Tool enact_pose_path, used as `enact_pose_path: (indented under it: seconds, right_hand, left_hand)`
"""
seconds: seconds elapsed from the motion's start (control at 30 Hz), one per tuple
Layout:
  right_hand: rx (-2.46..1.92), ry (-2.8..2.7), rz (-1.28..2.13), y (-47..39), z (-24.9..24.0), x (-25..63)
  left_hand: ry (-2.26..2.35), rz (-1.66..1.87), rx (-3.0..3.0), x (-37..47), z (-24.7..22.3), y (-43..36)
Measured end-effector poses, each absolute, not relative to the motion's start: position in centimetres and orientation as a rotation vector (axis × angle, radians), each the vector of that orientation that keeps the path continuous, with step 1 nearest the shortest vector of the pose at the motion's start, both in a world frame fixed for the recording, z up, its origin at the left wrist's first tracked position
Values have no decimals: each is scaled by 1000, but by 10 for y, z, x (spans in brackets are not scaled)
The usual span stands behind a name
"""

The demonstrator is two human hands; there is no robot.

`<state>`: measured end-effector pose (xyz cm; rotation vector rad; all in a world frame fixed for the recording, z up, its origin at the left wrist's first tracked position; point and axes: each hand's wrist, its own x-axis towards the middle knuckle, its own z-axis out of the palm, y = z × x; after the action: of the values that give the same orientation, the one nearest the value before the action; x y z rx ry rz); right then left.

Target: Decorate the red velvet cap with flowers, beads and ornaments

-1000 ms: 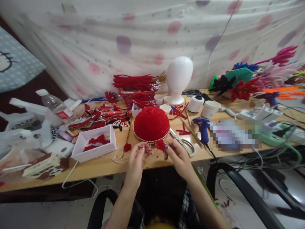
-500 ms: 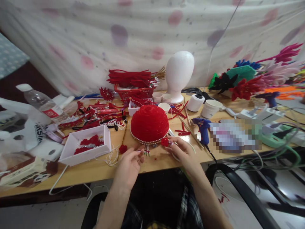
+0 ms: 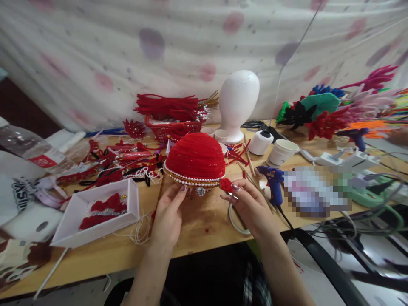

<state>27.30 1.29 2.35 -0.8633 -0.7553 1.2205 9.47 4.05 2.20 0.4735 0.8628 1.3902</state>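
Note:
A domed red cap point(image 3: 195, 156) is tipped up in the middle of the head view. Pearl and gold bead rows point(image 3: 194, 180) edge its rim, with a clear round rhinestone point(image 3: 200, 191) at the front. My left hand point(image 3: 167, 216) is closed on the rim's left front, thumb on the beads. Between the thumb and fingers of my right hand point(image 3: 253, 208) is a small red fuzzy flower point(image 3: 226, 185), close to the rim's right end; whether it touches the cap I cannot tell.
A white box point(image 3: 95, 212) of red pieces stands left. A blue glue gun point(image 3: 273, 182) and paper cup point(image 3: 282, 152) are right. Behind are a white foam head point(image 3: 239, 102) and red basket point(image 3: 174, 127). Cables point(image 3: 376, 212) crowd the right edge. A bottle point(image 3: 32, 146) lies leaning left.
My left hand has taken hold of the cap's rim, and the cap has tilted so its beaded front shows more. My right hand keeps the red flower. The view has shifted slightly.

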Motion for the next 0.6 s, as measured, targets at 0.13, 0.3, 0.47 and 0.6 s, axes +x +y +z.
enact_pose_path:
  seconds: [0.13,0.3,0.47,0.6]
  right_hand:
    - [-774,-751,1285,22,35,275]
    - [-709,-788,1293,28,46,271]
    - [-711,-792,1274,31,41,262]
    - [-799,-888,1216,33,38,265]
  left_hand:
    - [783,1414,718,91,29,53]
    - [706,1311,856,93,40,54]
    - [760,1486,806,108,39,52]
    - [781,1560,817,113,35,51]
